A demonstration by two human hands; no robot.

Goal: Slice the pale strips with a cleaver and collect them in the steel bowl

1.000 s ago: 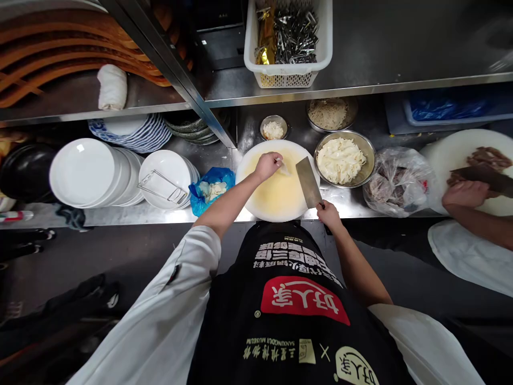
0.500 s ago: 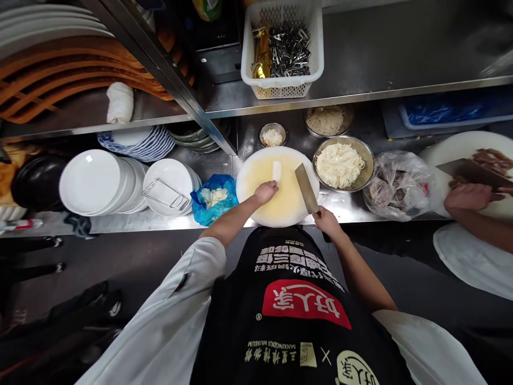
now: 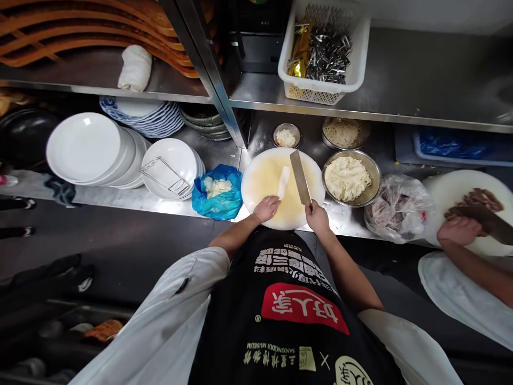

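Observation:
On the round white cutting board (image 3: 256, 208), its middle stained yellow, lies a long white piece of food (image 3: 284, 181), perhaps a peeled vegetable. My left hand (image 3: 267, 209) is closed at its near end, fingertips pressed together on it. My right hand (image 3: 318, 218) is wrapped round the handle of a cleaver (image 3: 300, 176). The blade points away from me over the board, just right of the white piece. Right of the board stands a metal bowl (image 3: 375, 182) heaped with pale shreds (image 3: 347, 178). A blue plastic bag (image 3: 218, 206) with whitish pieces sits left of the board.
White plates (image 3: 86, 147) are stacked at left, with a wire tool (image 3: 166, 176) on one stack. Small bowls (image 3: 287, 136) stand behind the board under a steel shelf (image 3: 385, 116). A clear bag (image 3: 398, 208) lies at right, beside a co-worker's hand (image 3: 460, 231) and cleaver (image 3: 497, 222).
The view has shifted. My left hand has come nearer the board's front edge, with the white piece now tilted. The cleaver has moved left, closer to the piece.

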